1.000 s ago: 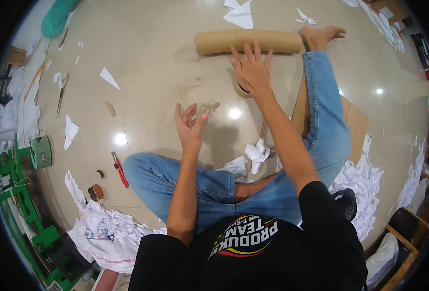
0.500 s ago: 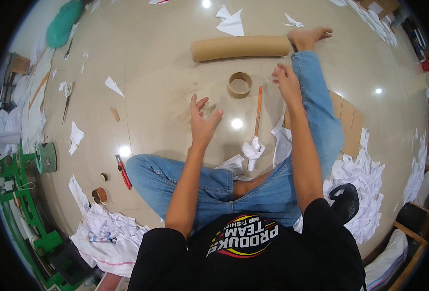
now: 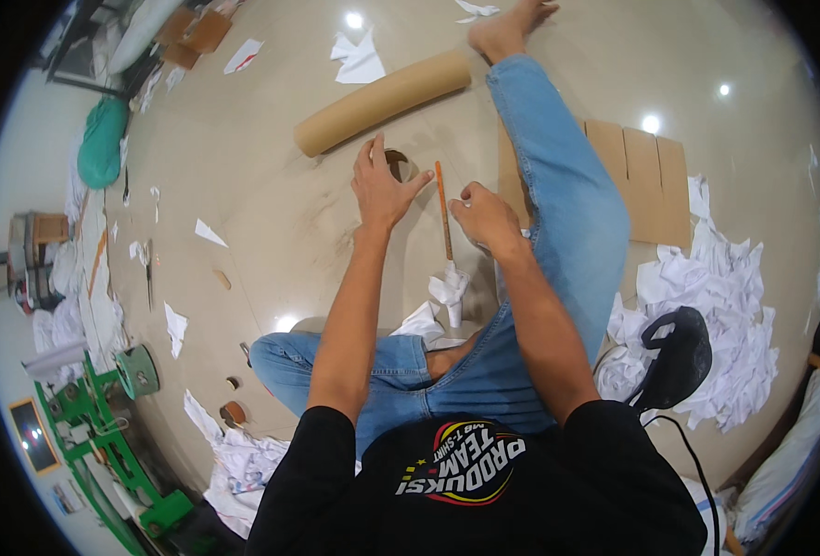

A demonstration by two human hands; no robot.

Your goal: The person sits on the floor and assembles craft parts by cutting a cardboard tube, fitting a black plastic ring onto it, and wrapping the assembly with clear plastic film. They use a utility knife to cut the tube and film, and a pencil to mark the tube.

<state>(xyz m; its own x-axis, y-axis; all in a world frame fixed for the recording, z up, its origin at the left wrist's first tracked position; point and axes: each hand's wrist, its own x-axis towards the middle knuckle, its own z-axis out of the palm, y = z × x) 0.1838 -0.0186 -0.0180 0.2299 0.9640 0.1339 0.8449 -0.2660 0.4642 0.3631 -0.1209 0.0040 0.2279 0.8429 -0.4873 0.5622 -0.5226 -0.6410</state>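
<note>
Brown, hollow ring [image 3: 408,170] on the floor [image 3: 322,264], partly hidden behind my left grip [image 3: 387,193]; contact unclear. Just right of it, slim orange-brown stick [image 3: 444,213], far end bare, white cloth [image 3: 450,286] bunched about its near end.

Left hand [image 3: 387,190] lay at 12 o'clock from view's centre, thumb and fingers spread beside brown ring [image 3: 404,172]; contact could not be confirmed. Brown tube [image 3: 384,104] lay near, at ring's 12 o'clock. Orange stick [image 3: 444,211] ran from ring's 3 o'clock toward 5, white cloth [image 3: 449,289] bunched at its 6 o'clock end. Right hand [image 3: 486,220], fingers curled, was at stick's 3 o'clock. Flat cardboard [image 3: 657,190] lay at view's 2 o'clock, white scrap heap [image 3: 720,301] at 3.
</note>
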